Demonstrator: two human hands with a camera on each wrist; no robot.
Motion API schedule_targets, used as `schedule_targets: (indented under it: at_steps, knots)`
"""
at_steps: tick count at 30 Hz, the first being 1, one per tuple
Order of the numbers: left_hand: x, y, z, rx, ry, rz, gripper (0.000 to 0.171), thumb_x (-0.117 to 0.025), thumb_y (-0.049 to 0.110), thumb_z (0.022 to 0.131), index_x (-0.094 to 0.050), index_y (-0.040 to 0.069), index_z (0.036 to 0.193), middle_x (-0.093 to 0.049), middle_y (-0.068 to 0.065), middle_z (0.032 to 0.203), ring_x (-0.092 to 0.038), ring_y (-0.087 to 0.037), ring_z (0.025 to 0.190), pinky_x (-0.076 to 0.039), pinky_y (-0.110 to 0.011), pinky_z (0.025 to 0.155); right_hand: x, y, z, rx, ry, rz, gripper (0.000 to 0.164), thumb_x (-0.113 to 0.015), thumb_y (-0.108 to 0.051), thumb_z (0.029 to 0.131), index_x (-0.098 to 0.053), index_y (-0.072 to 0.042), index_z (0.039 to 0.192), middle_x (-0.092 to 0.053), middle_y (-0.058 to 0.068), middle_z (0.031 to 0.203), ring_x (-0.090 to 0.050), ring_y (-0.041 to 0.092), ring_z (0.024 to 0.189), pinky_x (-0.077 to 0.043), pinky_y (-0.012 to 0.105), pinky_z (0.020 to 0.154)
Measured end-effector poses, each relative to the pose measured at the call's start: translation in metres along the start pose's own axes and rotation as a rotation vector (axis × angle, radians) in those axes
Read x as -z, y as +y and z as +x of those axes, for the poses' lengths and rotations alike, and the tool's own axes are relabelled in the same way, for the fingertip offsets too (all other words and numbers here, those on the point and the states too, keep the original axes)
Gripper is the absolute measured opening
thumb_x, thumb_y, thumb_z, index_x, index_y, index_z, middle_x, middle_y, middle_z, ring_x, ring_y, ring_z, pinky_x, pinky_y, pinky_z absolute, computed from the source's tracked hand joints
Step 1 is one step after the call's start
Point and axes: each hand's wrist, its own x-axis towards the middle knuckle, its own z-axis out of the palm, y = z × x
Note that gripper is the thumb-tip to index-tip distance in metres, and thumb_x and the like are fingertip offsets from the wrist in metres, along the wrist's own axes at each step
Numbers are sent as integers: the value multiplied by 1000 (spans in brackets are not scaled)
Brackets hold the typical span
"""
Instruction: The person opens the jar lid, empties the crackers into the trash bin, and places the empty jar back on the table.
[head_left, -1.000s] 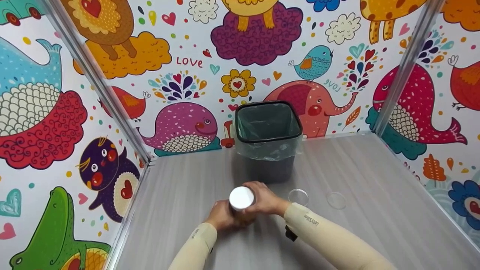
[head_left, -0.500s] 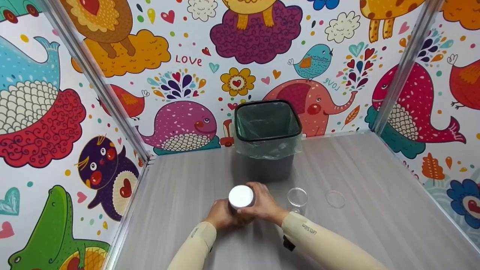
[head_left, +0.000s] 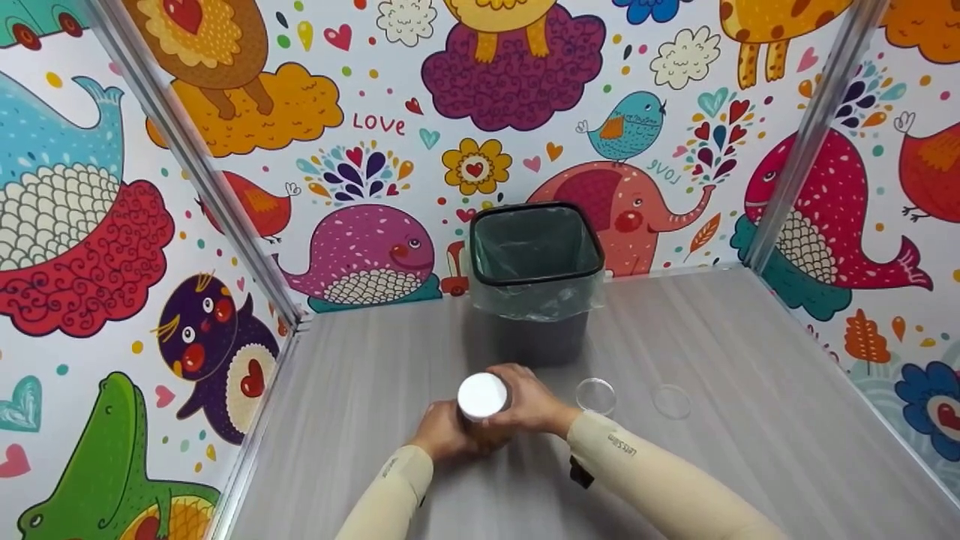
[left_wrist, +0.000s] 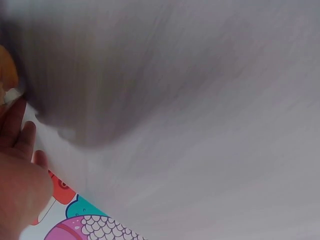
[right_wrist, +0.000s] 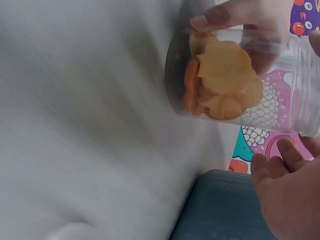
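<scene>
A clear jar (right_wrist: 277, 107) with orange and yellowish scalloped pieces (right_wrist: 225, 75) inside stands roughly upright, its white lid (head_left: 482, 396) facing up in the head view. My left hand (head_left: 441, 432) grips the jar's lower body, thumb on the near side in the right wrist view. Up at the lid, my right hand (head_left: 531, 401) holds the rim, with its thumb on one side and its fingers on the other. At the left wrist view's left edge, only a bit of the orange contents (left_wrist: 7, 70) shows. Whether the jar's base touches the table cannot be told.
Behind the hands stands a dark bin (head_left: 536, 341) lined with a clear bag (head_left: 536, 296). To the right lie a clear round container (head_left: 596, 395), partly hidden by the right forearm, and a clear ring-like disc (head_left: 671, 402). Printed walls (head_left: 375, 247) border the grey table (head_left: 360, 375).
</scene>
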Motion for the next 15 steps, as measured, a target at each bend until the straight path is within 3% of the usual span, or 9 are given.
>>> schedule_targets:
  at_steps: [7, 15]
  knots:
    - [0, -1, 0, 7, 2, -11, 77, -96, 40, 52, -70, 5, 114, -73, -2, 104, -67, -17, 99, -51, -38, 93, 1, -1, -1, -2, -3, 15, 87, -89, -36, 67, -52, -3, 138, -53, 14, 134, -48, 33, 123, -40, 50, 102]
    - [-1, 1, -1, 36, -4, -40, 72, -94, 39, 55, -71, 8, 115, -73, 0, 105, -66, -16, 100, -51, -40, 93, -17, -1, -13, -4, 151, 37, 94, -91, -42, 65, -48, 0, 138, -53, 17, 131, -46, 36, 124, -39, 51, 103]
